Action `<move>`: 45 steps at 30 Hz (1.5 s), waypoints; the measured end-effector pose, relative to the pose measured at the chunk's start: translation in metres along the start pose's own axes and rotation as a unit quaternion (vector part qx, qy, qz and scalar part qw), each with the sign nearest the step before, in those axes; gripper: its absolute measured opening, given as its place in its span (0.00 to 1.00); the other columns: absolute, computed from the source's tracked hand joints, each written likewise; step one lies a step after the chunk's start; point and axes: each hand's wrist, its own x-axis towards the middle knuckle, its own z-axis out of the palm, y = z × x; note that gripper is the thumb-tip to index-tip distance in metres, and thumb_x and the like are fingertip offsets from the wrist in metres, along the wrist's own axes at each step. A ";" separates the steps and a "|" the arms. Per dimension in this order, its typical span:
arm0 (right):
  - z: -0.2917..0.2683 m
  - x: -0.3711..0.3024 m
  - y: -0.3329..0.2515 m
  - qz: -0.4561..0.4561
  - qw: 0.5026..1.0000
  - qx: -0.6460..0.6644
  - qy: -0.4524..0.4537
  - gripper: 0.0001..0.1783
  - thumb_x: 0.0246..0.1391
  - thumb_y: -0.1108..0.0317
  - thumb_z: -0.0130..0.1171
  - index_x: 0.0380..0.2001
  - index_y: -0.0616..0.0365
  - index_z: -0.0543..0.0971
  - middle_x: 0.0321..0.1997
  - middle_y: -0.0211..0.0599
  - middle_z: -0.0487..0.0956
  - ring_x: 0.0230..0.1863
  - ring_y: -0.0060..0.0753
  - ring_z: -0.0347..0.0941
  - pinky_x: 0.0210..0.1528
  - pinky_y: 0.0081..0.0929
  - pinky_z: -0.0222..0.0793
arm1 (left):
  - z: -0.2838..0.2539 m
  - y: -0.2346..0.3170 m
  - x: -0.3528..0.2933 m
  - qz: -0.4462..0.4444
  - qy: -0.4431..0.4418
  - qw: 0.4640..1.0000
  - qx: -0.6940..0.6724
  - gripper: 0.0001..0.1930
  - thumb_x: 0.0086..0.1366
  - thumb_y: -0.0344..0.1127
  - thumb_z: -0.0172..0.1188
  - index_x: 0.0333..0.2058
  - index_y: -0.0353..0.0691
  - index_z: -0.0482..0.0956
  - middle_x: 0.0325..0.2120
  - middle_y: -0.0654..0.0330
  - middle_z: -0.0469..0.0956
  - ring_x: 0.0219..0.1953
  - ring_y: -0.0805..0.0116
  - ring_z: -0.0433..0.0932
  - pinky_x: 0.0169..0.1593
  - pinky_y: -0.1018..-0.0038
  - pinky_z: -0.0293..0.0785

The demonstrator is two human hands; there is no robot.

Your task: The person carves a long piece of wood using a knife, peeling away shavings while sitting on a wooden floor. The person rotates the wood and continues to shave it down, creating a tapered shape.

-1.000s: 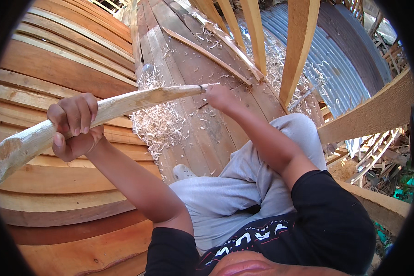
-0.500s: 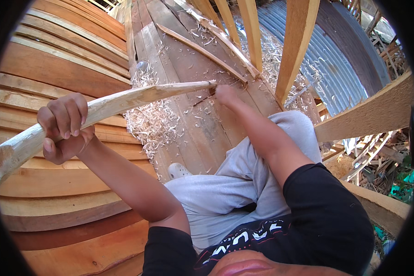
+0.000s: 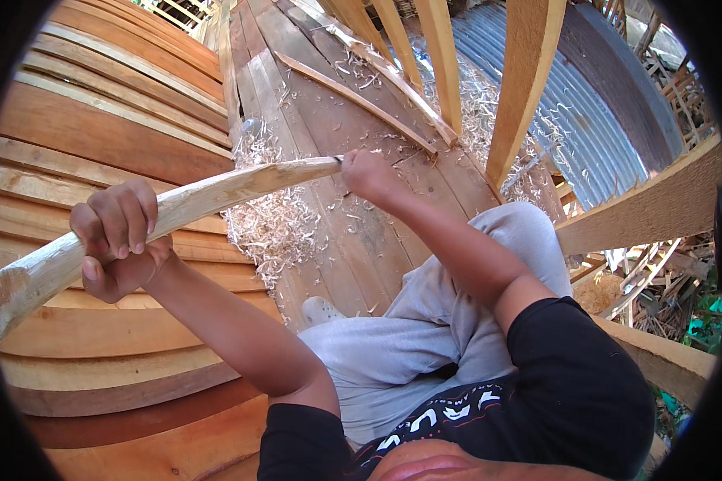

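A long, pale, peeled wooden pole [image 3: 233, 188] slants from the lower left up toward the middle. My left hand [image 3: 122, 236] is wrapped round its thicker part, thumb underneath. At the pole's thin far end my right hand [image 3: 369, 176] is a closed fist. A small dark bit shows between that fist and the pole's tip; the rest of what it grips is hidden. Curled wood shavings [image 3: 273, 232] lie heaped on the plank floor [image 3: 369, 248] below the pole.
Stacked sawn boards [image 3: 104, 337] fill the left side. Two long wood strips, one a thin batten [image 3: 361, 104], lie on the floor ahead. Upright wooden posts [image 3: 525, 88] stand at the right, before a corrugated metal sheet [image 3: 586, 120]. Scrap wood [image 3: 666, 280] lies beyond.
My right hand has moved left and slightly nearer, along the pole's thin end. My left hand keeps its grip, and the whole view has shifted slightly.
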 end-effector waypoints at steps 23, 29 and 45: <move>0.010 0.048 0.087 -0.001 0.997 -0.074 0.029 0.27 0.61 0.57 0.35 0.32 0.69 0.79 0.39 0.59 0.79 0.42 0.60 0.76 0.50 0.49 0.70 | 0.038 -0.015 0.004 0.029 0.307 0.948 0.074 0.11 0.58 0.40 0.56 0.24 0.45 0.64 0.16 0.68 0.59 0.18 0.76 0.58 0.31 0.74 0.57; -0.002 0.028 0.010 0.006 1.000 -0.003 -0.001 0.24 0.60 0.57 0.37 0.33 0.63 0.80 0.40 0.56 0.80 0.44 0.58 0.77 0.49 0.49 0.70 | 0.036 -0.009 0.008 0.024 0.292 0.953 0.079 0.11 0.58 0.39 0.56 0.24 0.45 0.63 0.16 0.68 0.59 0.18 0.77 0.58 0.31 0.74 0.57; -0.016 0.017 0.002 -0.010 0.994 -0.100 -0.039 0.21 0.59 0.58 0.40 0.40 0.57 0.81 0.44 0.49 0.80 0.46 0.53 0.77 0.49 0.47 0.72 | 0.022 0.000 -0.003 0.010 0.168 0.985 0.051 0.10 0.59 0.41 0.53 0.25 0.47 0.62 0.16 0.69 0.61 0.18 0.77 0.60 0.31 0.75 0.58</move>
